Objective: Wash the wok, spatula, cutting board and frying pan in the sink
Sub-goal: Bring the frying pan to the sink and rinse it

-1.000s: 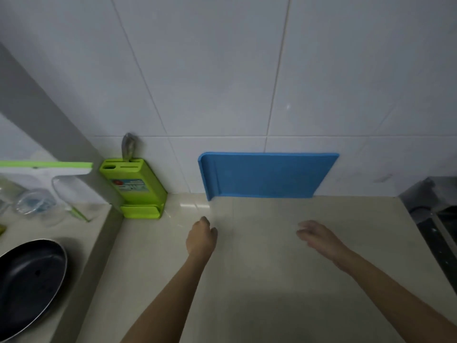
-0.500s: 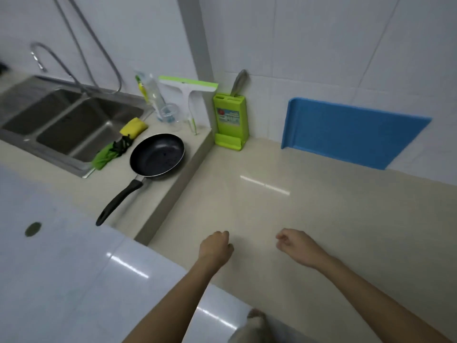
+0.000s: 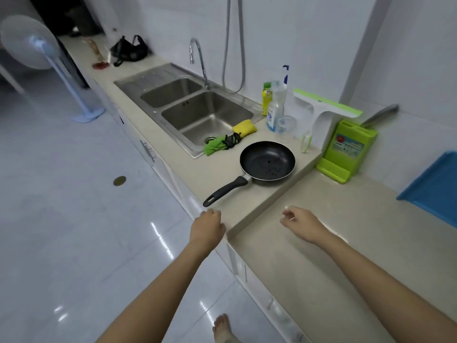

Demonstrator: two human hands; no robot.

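The left hand (image 3: 207,229) hangs at the front edge of the desk (image 3: 321,243), just short of the pan's handle tip, its fingers curled into a loose fist that holds nothing. The right hand (image 3: 300,225) hovers over the lower part of the desk, fingers loosely bent, also holding nothing. The black pan (image 3: 267,160) sits on the raised part of the desk, near the step down to the lower part, with its handle pointing toward the front edge. Beyond it, the double sink (image 3: 197,112) is set into the desk; a yellow sponge (image 3: 244,128) and a green cloth (image 3: 218,144) lie on the sink's near rim. The tap (image 3: 199,60) rises behind the basins. At the back edge stand bottles (image 3: 275,105), a squeegee (image 3: 324,107) and a green knife block (image 3: 346,149) against the wall. The blue board (image 3: 432,189) leans on the wall at the right edge of the view.
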